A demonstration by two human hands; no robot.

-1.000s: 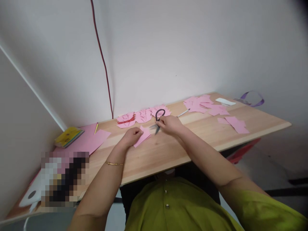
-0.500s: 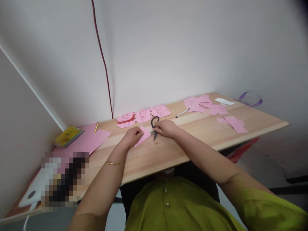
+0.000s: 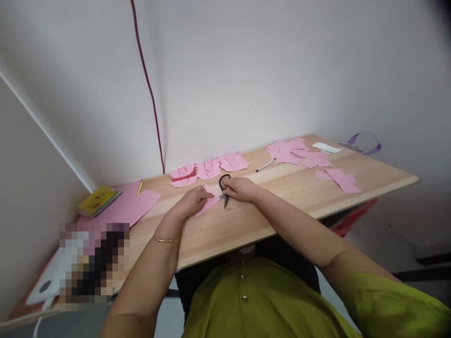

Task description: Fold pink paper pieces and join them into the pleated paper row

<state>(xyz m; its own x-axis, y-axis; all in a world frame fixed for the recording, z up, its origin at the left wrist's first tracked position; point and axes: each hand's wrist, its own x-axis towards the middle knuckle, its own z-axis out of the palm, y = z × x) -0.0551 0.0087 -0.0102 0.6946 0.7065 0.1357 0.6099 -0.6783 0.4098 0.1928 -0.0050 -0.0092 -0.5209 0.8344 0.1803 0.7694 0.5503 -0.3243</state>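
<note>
My left hand [image 3: 192,201] rests closed on a small pink paper piece [image 3: 210,199] lying on the wooden table [image 3: 246,220], fingers pinching its edge. My right hand [image 3: 241,189] is closed on black scissors [image 3: 223,188], which lie low on the table with the blades pointing toward me, right beside the pink piece. A gold bangle sits on my left wrist.
Cut pink paper shapes [image 3: 209,168] lie in a row by the wall, more pink scraps [image 3: 299,152] at the far right with a pen [image 3: 266,165]. A large pink sheet [image 3: 130,206] and yellow book [image 3: 96,199] sit left. A red cord [image 3: 148,89] hangs down the wall.
My right hand has pulled the scissors leftward and closer to the pink piece under my left hand. My left hand has stayed on the paper.
</note>
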